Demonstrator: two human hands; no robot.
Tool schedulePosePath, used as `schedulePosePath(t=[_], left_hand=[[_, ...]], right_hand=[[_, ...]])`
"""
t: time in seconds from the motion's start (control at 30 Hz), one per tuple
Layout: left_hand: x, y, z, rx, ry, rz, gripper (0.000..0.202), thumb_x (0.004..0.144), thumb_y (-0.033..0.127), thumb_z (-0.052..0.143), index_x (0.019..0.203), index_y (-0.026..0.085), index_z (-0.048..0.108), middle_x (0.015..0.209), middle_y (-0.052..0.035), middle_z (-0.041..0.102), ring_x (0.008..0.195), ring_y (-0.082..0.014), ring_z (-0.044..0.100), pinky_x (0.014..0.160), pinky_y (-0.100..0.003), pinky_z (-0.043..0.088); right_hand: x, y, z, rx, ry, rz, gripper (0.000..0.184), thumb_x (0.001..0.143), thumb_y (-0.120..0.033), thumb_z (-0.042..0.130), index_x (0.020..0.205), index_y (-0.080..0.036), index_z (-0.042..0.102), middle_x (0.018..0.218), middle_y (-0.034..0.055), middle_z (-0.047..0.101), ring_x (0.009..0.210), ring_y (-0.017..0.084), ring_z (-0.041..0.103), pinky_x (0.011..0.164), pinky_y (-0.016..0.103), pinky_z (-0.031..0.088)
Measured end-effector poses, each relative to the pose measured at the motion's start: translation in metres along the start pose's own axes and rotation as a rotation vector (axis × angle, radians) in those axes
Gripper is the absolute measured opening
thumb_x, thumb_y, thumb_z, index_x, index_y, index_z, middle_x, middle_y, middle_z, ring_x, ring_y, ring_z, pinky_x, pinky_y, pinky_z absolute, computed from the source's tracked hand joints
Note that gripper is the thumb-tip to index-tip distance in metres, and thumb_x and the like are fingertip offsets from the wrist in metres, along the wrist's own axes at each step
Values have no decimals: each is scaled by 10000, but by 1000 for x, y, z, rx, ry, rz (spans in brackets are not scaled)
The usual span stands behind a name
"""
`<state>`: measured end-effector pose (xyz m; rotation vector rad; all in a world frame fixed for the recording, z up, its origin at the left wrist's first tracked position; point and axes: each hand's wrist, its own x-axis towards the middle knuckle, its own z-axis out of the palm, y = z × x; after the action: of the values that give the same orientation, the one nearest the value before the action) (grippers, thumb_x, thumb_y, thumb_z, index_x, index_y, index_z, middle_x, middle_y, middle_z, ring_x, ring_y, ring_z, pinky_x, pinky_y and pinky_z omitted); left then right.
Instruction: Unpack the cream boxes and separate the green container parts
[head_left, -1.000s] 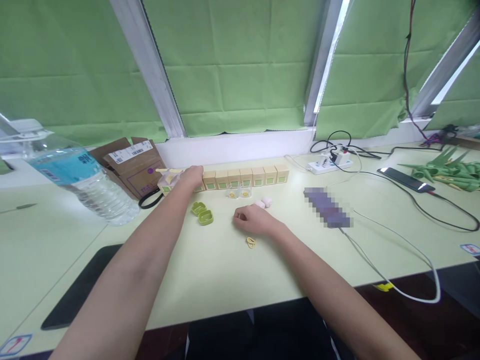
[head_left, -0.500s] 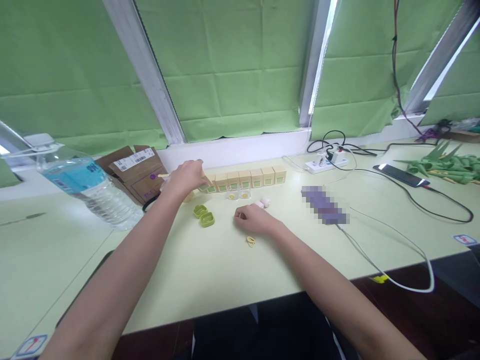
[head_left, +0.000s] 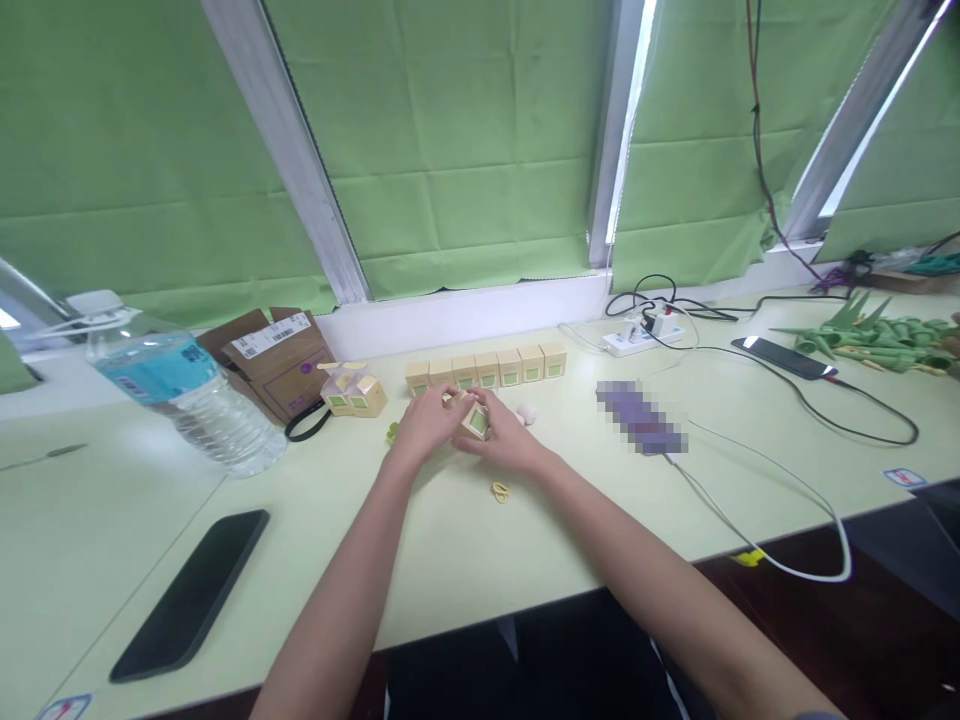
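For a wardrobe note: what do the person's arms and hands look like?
The left forearm and right forearm are bare, with no watch or bracelet visible. The left grip and right grip are plain, ungloved hands, no rings discernible. A greyish patch at the bottom edge may be a sleeve.

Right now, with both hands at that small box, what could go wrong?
The left hand could bump the green piece, which is partly hidden beside it. The right hand might nudge the pale pink round piece close by, and that shape could roll. The small box is held between the hands in front of the row of boxes; a slip might knock one askew.
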<state>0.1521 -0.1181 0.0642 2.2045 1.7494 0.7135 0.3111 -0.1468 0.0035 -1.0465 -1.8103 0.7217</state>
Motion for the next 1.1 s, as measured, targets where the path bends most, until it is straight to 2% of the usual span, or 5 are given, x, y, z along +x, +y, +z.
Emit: schedulePosePath(t=[0.17, 0.4, 0.67, 0.83, 1.1], left_hand=[[-13, -7, 21, -247, 157, 56, 406, 902, 568, 514, 1089, 247, 678, 995, -57, 740, 920, -236, 675, 852, -352, 513], [-18, -30, 17, -416, 172, 80, 437, 991, 460, 337, 1055, 228, 702, 1069, -38, 735, 1004, -209, 656, 901, -325, 493], [-23, -33, 25, -407, 204, 220, 415, 988, 471, 401, 1184, 232, 677, 1220, -64, 688, 1141, -212, 627, 1001, -336, 481], [-30, -30, 29, -368, 151, 280, 438, 943, 466, 513, 1303, 234, 604, 1307, -78, 633, 1201, -227, 590, 1030, -353, 464], [-30, -29, 28, -282, 261, 202, 384, 907, 485, 572, 1191, 233, 631, 1183, -76, 668, 1108, -242, 618, 978, -367, 484]], right_hand=[[0, 1, 0, -14, 42, -40, 658, 818, -392, 713, 1387, -233, 422, 1337, 100, 569, 1201, 237, 561, 1016, 378, 432], [-2, 2, 1, 68, -14, 59, 678, 822, -469, 707, 1380, -243, 395, 1222, 78, 625, 1061, 213, 618, 914, 356, 485], [0, 10, 10, 309, -84, 191, 531, 858, -498, 664, 1293, -258, 478, 1201, 66, 602, 890, 170, 666, 678, 281, 600], [-1, 7, 7, 382, -110, 198, 512, 890, -533, 618, 1293, -239, 505, 1223, 76, 586, 926, 183, 668, 708, 317, 632], [0, 9, 4, 328, -84, 225, 545, 939, -528, 559, 1401, -264, 439, 1339, 114, 528, 1019, 178, 648, 762, 297, 611]])
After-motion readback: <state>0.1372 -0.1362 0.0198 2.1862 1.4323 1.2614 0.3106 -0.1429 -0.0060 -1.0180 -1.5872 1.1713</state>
